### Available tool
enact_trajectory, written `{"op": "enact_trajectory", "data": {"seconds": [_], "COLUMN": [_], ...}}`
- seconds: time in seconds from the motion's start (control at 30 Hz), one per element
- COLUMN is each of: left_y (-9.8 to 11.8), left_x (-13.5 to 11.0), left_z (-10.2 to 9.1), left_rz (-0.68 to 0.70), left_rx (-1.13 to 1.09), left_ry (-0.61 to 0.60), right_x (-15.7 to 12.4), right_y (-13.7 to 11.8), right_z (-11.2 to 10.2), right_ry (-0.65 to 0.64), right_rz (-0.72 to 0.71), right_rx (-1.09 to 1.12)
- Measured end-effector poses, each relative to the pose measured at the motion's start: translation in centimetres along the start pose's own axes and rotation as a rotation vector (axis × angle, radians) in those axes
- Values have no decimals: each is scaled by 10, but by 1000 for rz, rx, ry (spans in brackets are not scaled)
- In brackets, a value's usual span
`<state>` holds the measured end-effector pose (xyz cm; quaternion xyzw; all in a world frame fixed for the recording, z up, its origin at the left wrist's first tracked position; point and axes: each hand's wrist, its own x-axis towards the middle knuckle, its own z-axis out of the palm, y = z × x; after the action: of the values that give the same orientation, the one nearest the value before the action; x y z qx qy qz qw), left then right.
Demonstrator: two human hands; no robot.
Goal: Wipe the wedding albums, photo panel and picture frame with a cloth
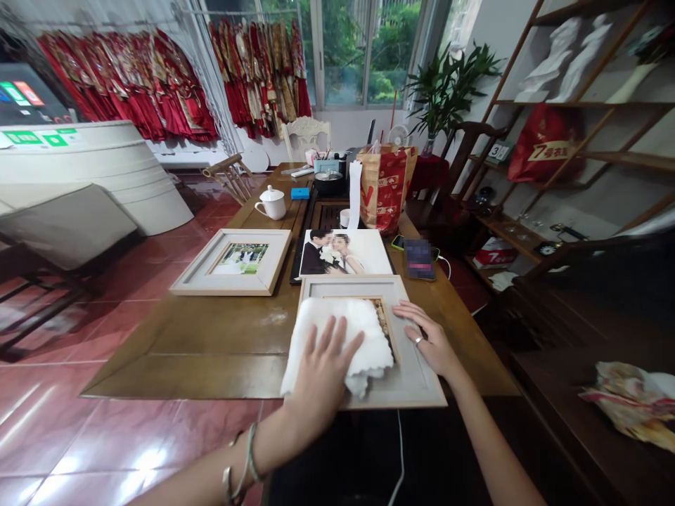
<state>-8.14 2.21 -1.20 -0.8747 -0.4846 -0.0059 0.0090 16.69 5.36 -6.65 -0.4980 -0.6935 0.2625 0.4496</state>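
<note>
My left hand [325, 365] lies flat with fingers spread on a white cloth [337, 330]. The cloth covers most of a pale picture frame [416, 383] at the near edge of the wooden table [211, 344]. Resting flat on the frame's right border is my right hand [429, 337], fingers stretched out, a ring on one finger. A wedding photo print [345, 253] sits just behind this frame. A second framed photo [235, 261] lies to the left.
A phone [420, 258] with a cable lies right of the print. Farther back stand a white teapot [273, 202], a red and tan paper bag [387, 186] and a tea tray. Wooden shelves and a chair stand on the right; red garments hang at the back.
</note>
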Motion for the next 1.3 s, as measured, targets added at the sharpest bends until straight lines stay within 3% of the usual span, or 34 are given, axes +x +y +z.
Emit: {"op": "enact_trajectory", "data": {"seconds": [0.2,0.37,0.47,0.6,0.7,0.8,1.0,1.17,1.3], "left_y": [-31,-24,-4,20,29,29,10,-8,-4], "left_x": [51,70,52,-2,-35,-41,12,65,70], "left_z": [-14,-18,-20,-29,-35,-33,-11,-5,-12], "left_rz": [-179,-163,-24,136,99,37,-75,-140,-56], "left_rx": [-32,-66,-47,-33,-57,-53,68,5,-26], "left_ry": [73,20,-114,-259,-369,-329,-101,41,-41], "right_x": [1,1,1,0,0,0,0,1,1], "right_y": [-1,1,1,0,0,0,-1,0,-1], "right_z": [0,1,1,1,1,0,0,1,1], "right_ry": [4,18,14,10,6,-1,8,15,14], "right_rz": [5,4,8,0,-4,-3,-7,1,1], "right_rx": [27,30,26,14,3,1,12,20,18]}}
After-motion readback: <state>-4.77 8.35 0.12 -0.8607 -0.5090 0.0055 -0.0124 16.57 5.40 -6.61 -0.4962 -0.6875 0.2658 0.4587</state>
